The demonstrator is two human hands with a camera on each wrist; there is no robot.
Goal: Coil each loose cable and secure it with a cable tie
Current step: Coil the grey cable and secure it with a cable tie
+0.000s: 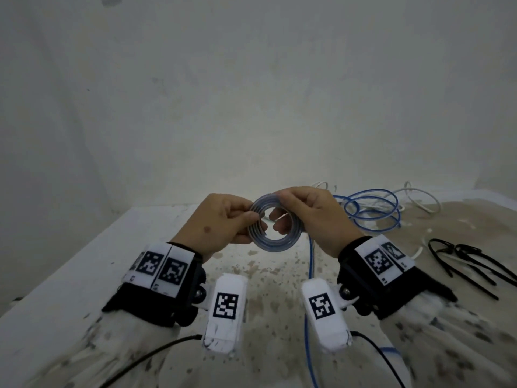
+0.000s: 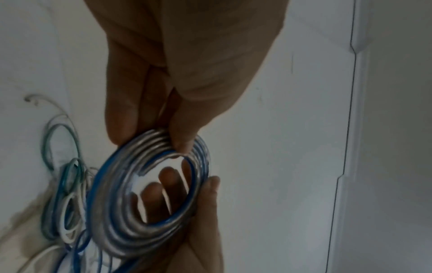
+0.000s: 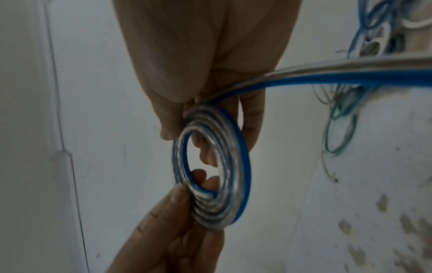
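The flat coil (image 1: 275, 223) of blue-and-clear cable is held up in the air above the middle of the table (image 1: 84, 264), toward its far edge, pinched on opposite sides by both hands. The main risk, judging from this, is the spiral springing open: the turns lie side by side with nothing binding them, so a slackened pinch on either side would probably let the stiff cable unwind. The free tail (image 3: 339, 73) runs off past the right hand and down toward the table's near edge; its pull could drag the outer turn loose. The cable ties (image 1: 464, 261) lie near the right edge, so one hand must let go to fetch one, leaving the other to hold every turn alone.

The left hand (image 1: 221, 222) has thumb and fingers closed on the coil's left side, wrist raised, knuckles up. The right hand (image 1: 313, 217) grips the right side, its fingers (image 2: 163, 186) showing through the centre hole. More loose cables (image 1: 375, 208) lie tangled at the far right corner.
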